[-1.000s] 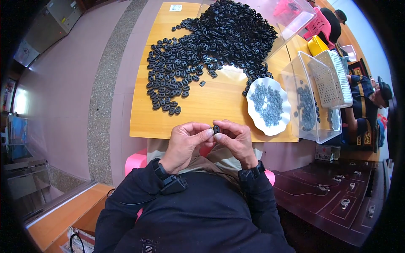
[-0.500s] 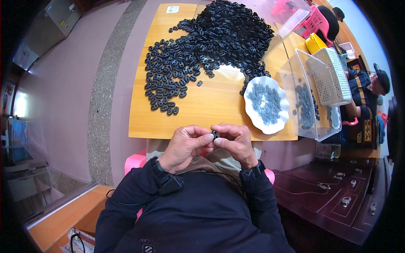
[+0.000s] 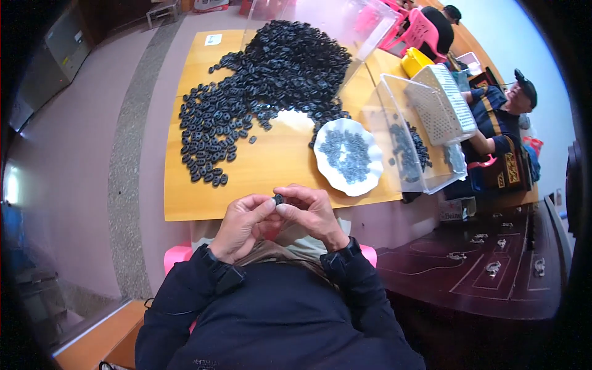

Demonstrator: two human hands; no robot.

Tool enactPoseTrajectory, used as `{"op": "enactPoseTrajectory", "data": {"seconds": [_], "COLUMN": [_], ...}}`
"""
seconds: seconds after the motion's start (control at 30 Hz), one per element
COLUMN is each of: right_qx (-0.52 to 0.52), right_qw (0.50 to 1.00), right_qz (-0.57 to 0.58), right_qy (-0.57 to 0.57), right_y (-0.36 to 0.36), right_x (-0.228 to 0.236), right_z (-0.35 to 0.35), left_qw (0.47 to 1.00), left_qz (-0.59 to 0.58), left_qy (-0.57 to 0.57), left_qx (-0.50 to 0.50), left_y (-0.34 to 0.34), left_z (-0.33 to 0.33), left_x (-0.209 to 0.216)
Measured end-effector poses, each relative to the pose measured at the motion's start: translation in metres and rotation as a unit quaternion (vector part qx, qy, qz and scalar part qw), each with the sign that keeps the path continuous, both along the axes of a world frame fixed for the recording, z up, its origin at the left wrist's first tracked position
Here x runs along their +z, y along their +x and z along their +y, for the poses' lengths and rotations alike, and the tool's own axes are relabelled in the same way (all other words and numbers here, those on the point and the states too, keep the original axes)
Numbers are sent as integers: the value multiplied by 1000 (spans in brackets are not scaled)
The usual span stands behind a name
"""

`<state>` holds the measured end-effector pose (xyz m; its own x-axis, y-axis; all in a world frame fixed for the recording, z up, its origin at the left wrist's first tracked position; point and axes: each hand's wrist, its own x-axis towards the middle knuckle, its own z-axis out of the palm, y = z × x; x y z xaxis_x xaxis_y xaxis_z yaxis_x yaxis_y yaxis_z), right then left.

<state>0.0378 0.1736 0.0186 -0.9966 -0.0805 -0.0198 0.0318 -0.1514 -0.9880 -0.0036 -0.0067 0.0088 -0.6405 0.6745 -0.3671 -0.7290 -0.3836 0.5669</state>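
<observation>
Between the fingertips of both hands is a small black oval plastic piece (image 3: pixel 279 199), held just off the near edge of the wooden table (image 3: pixel 259 179). My left hand (image 3: pixel 242 223) pinches its left side with thumb and forefinger. From the right, my right hand (image 3: pixel 310 213) grips it the same way, and the fingers hide part of it. Beyond my hands lies a large heap of similar black two-holed pieces (image 3: pixel 296 61), spreading into a loose scatter at the left. A white scalloped dish (image 3: pixel 322 168) right of my hands holds many small greyish translucent parts (image 3: pixel 349 154).
At the table's right stands a clear plastic bin (image 3: pixel 425 182) with black pieces inside, beside a white perforated basket (image 3: pixel 439 111). Another clear box (image 3: pixel 370 31) lies behind the heap. A yellow tub (image 3: pixel 416 63) stands farther back. Another person (image 3: pixel 493 117) sits at the right.
The whole view has shifted, so the table and its contents appear farther left and lower. Both hands keep their pinch on the black piece, with little change in finger position.
</observation>
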Motion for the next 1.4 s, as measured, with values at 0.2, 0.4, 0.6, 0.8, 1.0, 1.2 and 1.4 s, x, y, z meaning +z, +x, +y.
{"op": "enactPoseTrajectory", "data": {"seconds": [0.2, 0.4, 0.6, 0.8, 1.0, 1.2, 1.4], "right_qx": [-141, -351, -491, -316, -80, -62, -23], "right_qw": [977, 806, 528, 829, 832, 771, 757], "right_qz": [40, 172, 77, 179, 220, 146, 129], "right_qy": [154, 444, 689, 425, 503, 617, 640], "right_y": [18, 27, 16, -19, -88, -122, -117], "right_x": [37, 88, 120, 97, 27, 8, 4], "right_z": [34, 130, 174, 81, -3, -25, -21], "left_qw": [999, 999, 999, 999, 998, 997, 995], "left_qz": [-2, -4, 5, 0, 0, -8, 1], "left_qy": [-28, -23, -23, -28, -5, -7, -12], "left_qx": [30, 22, 28, 41, 61, 80, 98], "left_y": [2, 6, 5, 6, 6, 4, 1], "left_z": [-1, 1, 0, -1, -1, -2, -4], "left_x": [4, 4, -3, -1, -5, -3, 0]}}
